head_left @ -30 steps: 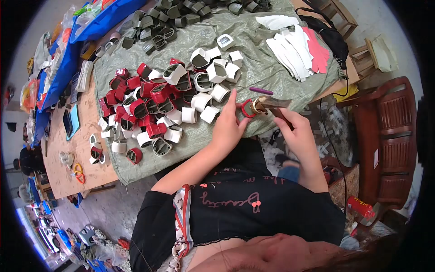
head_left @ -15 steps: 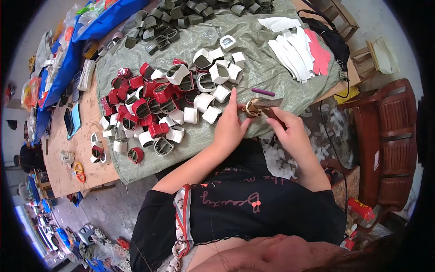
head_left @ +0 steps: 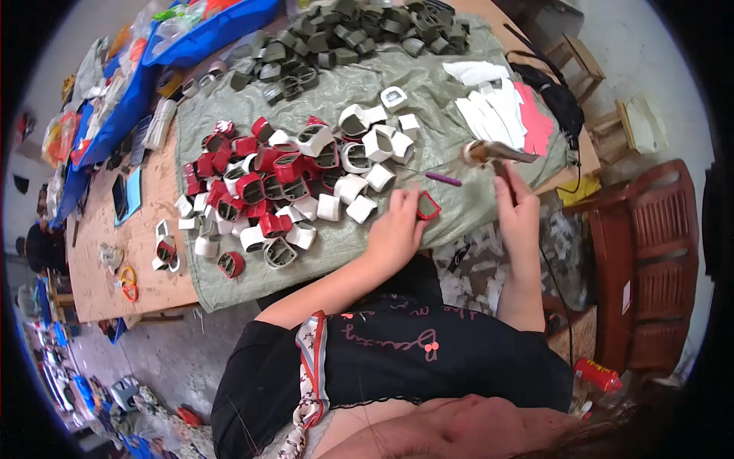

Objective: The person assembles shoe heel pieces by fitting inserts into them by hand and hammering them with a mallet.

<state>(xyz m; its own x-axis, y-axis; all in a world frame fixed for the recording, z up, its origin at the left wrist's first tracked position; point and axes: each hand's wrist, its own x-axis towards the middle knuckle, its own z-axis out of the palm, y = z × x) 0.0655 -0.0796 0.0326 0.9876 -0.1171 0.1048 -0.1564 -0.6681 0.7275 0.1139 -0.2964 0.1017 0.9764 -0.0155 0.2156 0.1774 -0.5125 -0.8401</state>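
- Left hand (head_left: 394,233): fingers and thumb closed on a red-edged piece (head_left: 428,205), held low over the green cloth (head_left: 233,289).
- Right hand (head_left: 520,205): clamped on the handle of a hammer (head_left: 501,151), head raised, partly blurred, apart from the piece.
- Progress: numerous red and white pieces (head_left: 287,167) show coloured outsides; dark pieces (head_left: 336,37) at the far side show none. Exact counts cannot be told.
- Loose stock: white strips (head_left: 493,115), pink-red strips (head_left: 535,124).
- Possible obstruction: purple-handled tool (head_left: 443,179) between the hands, just beyond the held piece.
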